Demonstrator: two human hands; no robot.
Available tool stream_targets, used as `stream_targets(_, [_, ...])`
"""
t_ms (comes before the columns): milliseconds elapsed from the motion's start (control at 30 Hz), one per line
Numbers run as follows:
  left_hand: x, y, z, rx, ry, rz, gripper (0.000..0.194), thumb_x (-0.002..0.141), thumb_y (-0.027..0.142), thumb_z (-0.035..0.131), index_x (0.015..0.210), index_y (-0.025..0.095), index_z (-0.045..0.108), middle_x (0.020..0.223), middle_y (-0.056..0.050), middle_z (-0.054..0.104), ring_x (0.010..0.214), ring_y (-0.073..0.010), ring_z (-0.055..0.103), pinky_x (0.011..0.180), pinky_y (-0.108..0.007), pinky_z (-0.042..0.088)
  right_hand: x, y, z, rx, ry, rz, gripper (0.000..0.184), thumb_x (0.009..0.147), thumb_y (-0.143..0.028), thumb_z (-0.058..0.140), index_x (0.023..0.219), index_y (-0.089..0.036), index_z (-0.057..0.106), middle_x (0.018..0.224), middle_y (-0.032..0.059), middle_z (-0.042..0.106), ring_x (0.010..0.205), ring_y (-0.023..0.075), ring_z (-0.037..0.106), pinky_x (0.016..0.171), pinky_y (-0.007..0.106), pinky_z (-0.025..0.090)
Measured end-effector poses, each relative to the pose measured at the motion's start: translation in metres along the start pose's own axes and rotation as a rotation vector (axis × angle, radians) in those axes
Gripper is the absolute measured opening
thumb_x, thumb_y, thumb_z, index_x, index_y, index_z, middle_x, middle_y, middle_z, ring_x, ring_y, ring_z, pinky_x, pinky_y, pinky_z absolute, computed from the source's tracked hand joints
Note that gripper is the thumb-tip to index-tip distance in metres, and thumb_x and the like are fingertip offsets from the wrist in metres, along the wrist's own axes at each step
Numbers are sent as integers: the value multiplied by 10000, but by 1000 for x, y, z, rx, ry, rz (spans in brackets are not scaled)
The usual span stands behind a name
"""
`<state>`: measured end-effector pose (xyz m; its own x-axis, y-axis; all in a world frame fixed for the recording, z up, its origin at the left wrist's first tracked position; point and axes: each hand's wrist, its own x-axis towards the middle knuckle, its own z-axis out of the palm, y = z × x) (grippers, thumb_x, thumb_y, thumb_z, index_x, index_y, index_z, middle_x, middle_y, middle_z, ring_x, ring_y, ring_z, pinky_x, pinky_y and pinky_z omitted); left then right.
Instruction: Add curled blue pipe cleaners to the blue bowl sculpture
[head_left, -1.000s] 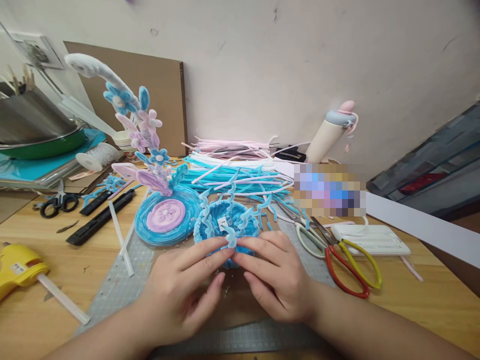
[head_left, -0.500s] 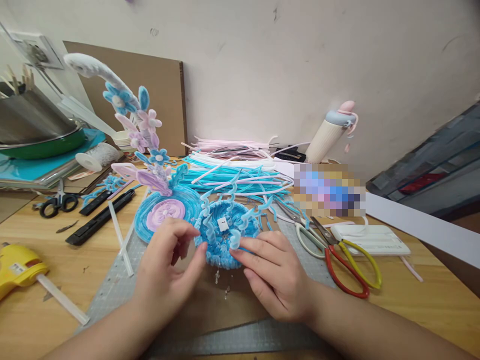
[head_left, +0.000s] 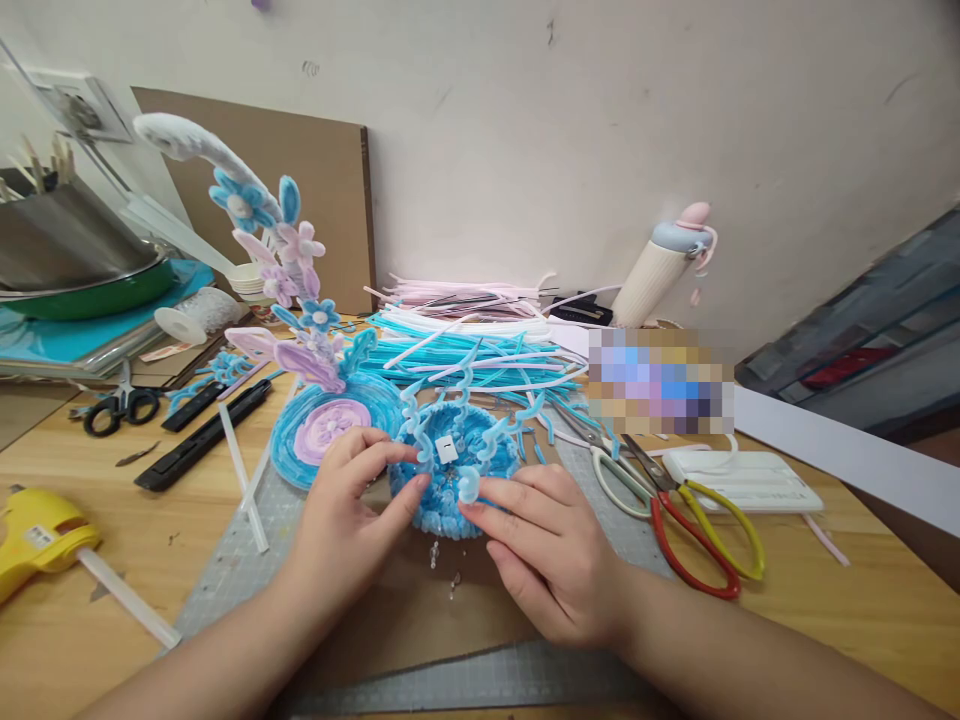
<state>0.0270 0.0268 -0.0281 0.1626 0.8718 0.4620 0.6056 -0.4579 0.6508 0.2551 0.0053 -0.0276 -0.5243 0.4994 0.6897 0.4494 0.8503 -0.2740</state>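
A round, bowl-like piece of blue fuzzy pipe cleaner [head_left: 427, 515] with a ruffled rim sits in front of me. Thin curled blue strands rise around it, a small white square [head_left: 446, 449] lies inside, and clear beads [head_left: 434, 555] hang from its front. At its left, my left hand [head_left: 364, 490] has thumb and index finger bent in on a blue curl [head_left: 424, 450]. My right hand [head_left: 555, 550] rests against the right front of the rim, its fingertips at another curl [head_left: 470, 484]; the thumb is tucked lower.
Behind stands a pipe-cleaner flower stem on a round blue base [head_left: 289, 455]. Pipe cleaners [head_left: 480, 350] are piled at the back. Red-and-yellow-handled scissors [head_left: 694, 540] lie right; a yellow glue gun [head_left: 45, 540], glue sticks [head_left: 244, 480] and a black cutter [head_left: 202, 435] lie left. A cutting mat [head_left: 225, 610] lies beneath.
My left hand's thumb and index fingertips have moved right, from the left rim in to the curl. My right hand and the blue piece have hardly moved.
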Motion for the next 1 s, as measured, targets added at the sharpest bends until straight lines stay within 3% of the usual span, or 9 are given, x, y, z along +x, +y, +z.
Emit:
stream_targets(400, [1,4,0,-9,-13,-29,45,835,279,644,839,236,658,889,-22,577,864,-207,568,802,-392,471,3,0,-1,-21,13,0,327,846,-117,527,1142,-129,666,1105,96,726,878,230,594,754,412,491])
stream_targets(1000, [1,7,-3,-8,-39,-35,73,853,285,623,838,230,669,883,-23,583,861,-203,567,795,-386,465,3,0,-1,-12,9,-1,322,839,-112,540,1132,-114,673,1114,101,724,885,234,590,755,416,490])
